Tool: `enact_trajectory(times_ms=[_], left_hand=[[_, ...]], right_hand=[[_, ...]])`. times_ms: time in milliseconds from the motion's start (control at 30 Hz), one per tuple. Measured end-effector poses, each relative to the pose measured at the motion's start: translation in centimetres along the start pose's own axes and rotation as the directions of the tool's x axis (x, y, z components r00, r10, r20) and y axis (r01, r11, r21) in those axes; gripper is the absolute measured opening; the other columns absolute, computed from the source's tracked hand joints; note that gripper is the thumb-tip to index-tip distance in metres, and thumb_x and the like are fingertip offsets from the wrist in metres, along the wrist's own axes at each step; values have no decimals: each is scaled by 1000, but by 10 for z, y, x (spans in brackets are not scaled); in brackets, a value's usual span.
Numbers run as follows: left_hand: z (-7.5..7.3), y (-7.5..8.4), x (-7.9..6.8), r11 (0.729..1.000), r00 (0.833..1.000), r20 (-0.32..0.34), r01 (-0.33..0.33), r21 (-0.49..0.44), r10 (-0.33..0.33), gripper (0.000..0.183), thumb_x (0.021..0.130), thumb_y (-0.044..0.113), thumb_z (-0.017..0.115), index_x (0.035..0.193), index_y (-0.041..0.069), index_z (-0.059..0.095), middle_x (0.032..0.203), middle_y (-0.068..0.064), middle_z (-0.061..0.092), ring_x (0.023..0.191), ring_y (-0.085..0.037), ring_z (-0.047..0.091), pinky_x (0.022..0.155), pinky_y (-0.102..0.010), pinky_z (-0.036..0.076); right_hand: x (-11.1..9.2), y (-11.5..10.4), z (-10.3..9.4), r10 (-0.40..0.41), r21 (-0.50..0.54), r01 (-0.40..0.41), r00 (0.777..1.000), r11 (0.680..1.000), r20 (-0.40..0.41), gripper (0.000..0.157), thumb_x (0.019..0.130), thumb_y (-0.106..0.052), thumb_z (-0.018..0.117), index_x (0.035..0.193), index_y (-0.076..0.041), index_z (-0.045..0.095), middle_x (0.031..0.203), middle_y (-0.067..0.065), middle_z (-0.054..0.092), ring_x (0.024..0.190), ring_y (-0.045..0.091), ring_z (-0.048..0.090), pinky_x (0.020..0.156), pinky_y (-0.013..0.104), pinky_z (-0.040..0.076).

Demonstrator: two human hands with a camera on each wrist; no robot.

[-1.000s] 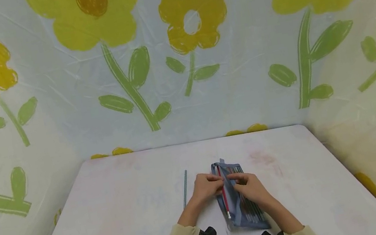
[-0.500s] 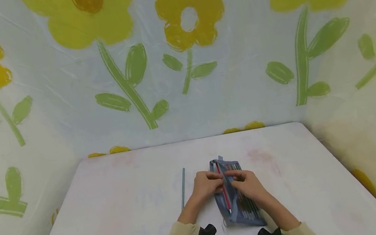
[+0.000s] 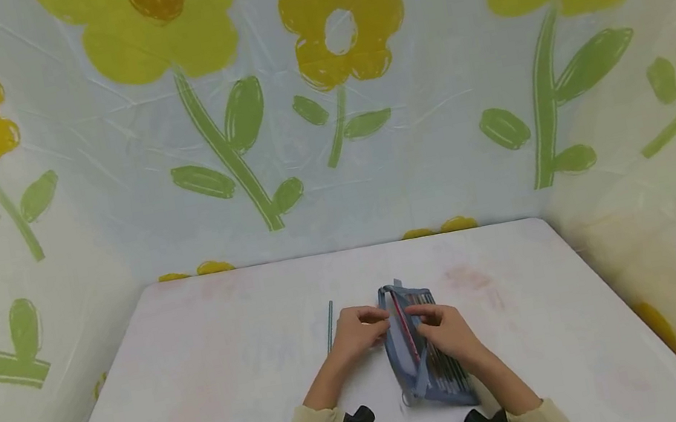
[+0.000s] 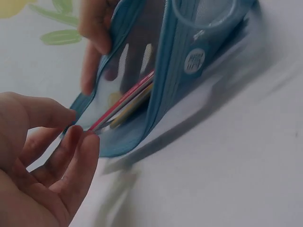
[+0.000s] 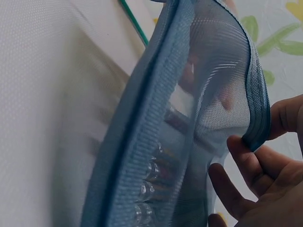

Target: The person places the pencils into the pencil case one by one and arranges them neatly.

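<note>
A blue mesh zippered pencil case (image 3: 448, 384) lies on the table with its mouth parted. My left hand (image 3: 357, 332) is at its left side, and in the left wrist view thumb and fingertip (image 4: 74, 135) pinch the zip edge. On the opposite edge, my right hand (image 3: 447, 330) pinches the border between thumb and finger (image 5: 241, 146). A red pencil (image 3: 405, 327) slants inside the case; in the left wrist view one end of the red pencil (image 4: 125, 100) comes close to the left fingertips. Several more pencils show through the mesh.
A thin teal pencil (image 3: 330, 322) lies on the white table (image 3: 239, 379) left of my left hand, partly covered by it. Dark curved devices (image 3: 358, 421) sit at both wrists. A flower-printed sheet (image 3: 429, 112) hangs around the table.
My left hand has let go of the red pencil and moved left to the case's edge. The pencil's near end has dropped behind the fabric. My right hand has barely moved.
</note>
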State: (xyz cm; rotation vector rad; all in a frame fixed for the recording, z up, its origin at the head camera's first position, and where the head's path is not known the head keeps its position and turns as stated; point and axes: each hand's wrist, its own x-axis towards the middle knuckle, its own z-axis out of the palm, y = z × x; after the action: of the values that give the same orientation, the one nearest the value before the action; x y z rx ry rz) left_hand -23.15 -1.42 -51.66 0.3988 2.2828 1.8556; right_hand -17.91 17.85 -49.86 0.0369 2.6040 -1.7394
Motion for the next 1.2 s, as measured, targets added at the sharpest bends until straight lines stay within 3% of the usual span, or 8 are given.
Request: enact_trajectory(times_ms=[133,300,400,500,633,933,1067,1200], left_hand=[[-23,-1,-5,990,998,-23,-57,127,60,13,85,9,73,96,2,75,81,1,69,65,-12,65,54,-28,56],[-62,-3,-16,938,985,-106,-93,333,135,12,85,10,73,95,4,75,81,3,68,72,-14,63,57,-29,53],[-82,-9,-19,906,977,-179,-29,422,114,10,82,10,76,92,7,76,76,5,66,71,-14,61,59,-31,51],[-93,-16,-21,895,978,-202,43,445,53,11,80,11,77,91,9,75,73,5,65,70,-14,59,62,-32,49],[-96,-23,-22,901,987,-158,70,428,-2,15,78,14,80,91,9,75,73,4,64,68,-14,58,63,-32,50],[-89,-21,-18,896,997,-80,46,441,-12,24,68,13,89,86,8,74,71,3,63,65,-12,57,60,-29,49],[-88,-19,-16,888,996,-78,65,455,-33,20,66,2,85,83,7,75,69,3,63,61,-11,56,54,-27,49],[-87,-20,-16,910,993,-91,109,401,-79,15,68,-1,77,82,6,76,68,1,65,53,-12,57,48,-27,49]], right_hand=[[-1,-2,-2,-6,-2,6,1000,1000,-7,41,83,4,57,122,-5,67,117,11,64,96,22,54,75,31,44],[-3,-6,-5,-70,-61,69,997,996,-21,42,80,5,59,119,-5,69,96,7,64,78,18,51,58,26,40],[-4,-8,-5,-124,-121,120,992,985,-27,42,79,5,60,119,-5,69,92,6,65,72,17,49,53,26,39],[-5,-8,-5,-144,-168,138,989,976,-25,42,79,4,61,119,-6,69,104,5,68,79,17,55,61,27,45],[-7,-9,-7,-136,-191,127,990,973,-32,42,80,3,60,120,-7,69,111,9,68,93,21,63,68,31,50],[-7,-9,-13,-158,-186,148,987,971,-41,42,80,4,60,119,-8,69,115,11,67,101,28,64,67,32,49],[-4,-9,-15,-168,-170,158,985,973,-45,41,80,5,59,119,-6,69,115,12,67,102,29,63,73,36,51],[-4,-7,-20,-137,-167,127,989,978,-50,41,81,5,60,119,-5,69,114,12,67,100,28,63,76,37,50]])
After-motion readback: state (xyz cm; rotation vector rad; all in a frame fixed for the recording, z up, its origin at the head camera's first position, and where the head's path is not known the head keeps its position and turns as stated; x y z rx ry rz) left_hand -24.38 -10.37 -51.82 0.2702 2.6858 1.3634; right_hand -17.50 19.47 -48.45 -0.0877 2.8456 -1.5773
